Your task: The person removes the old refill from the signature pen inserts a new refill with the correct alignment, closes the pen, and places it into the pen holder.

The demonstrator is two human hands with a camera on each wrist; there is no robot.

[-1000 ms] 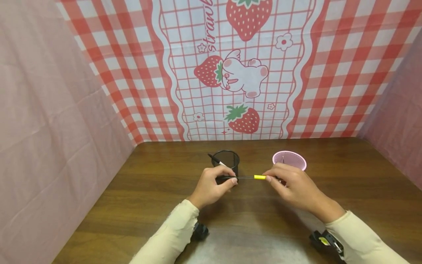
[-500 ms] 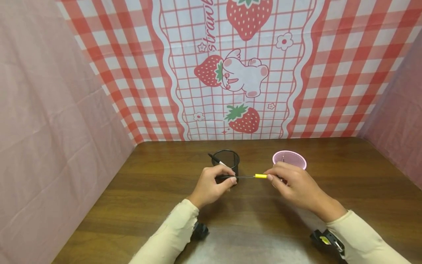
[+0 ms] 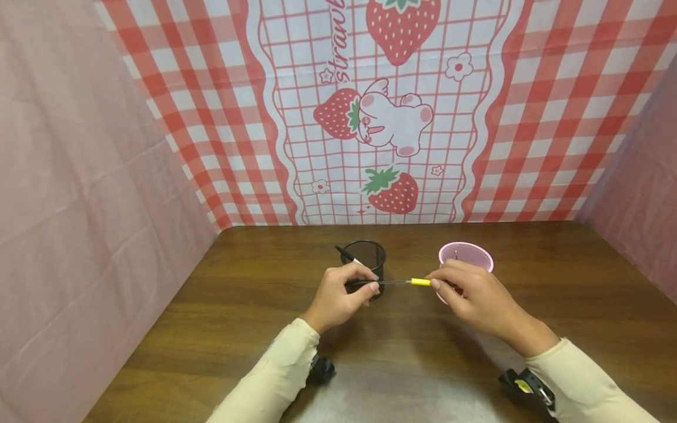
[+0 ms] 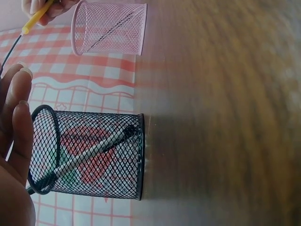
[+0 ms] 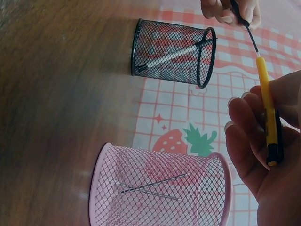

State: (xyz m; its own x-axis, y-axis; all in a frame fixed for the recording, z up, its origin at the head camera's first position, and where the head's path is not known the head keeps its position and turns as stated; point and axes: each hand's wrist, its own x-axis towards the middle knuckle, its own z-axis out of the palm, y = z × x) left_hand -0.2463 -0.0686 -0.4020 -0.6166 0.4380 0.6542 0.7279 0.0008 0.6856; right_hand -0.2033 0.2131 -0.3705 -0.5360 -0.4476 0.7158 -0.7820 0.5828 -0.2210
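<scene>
Fingers of the right hand (image 3: 476,299), curled round a yellow barrel (image 5: 264,84); fingers of the left hand (image 3: 341,296), pinching a black end (image 5: 239,13); slim dark shaft (image 5: 252,41) between the two grips; just beyond the left fingers, I log one black mesh cup (image 4: 142,165), leaning pen (image 4: 84,156) inside; beyond the right fingers, one pink mesh cup (image 5: 226,179), thin rods (image 5: 155,182) inside.

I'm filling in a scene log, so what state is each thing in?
Left hand: pinching the thin dark rod
Right hand: gripping the yellow pen-like barrel
Thin dark rod: in line with the barrel's tip; unclear if inserted
Yellow pen-like barrel: tip towards the left hand
Black mesh cup: upright
Black-and-white pen: leaning in the black cup, one end above the rim
Pink mesh cup: upright
Two thin rods: leaning inside the pink cup
</scene>
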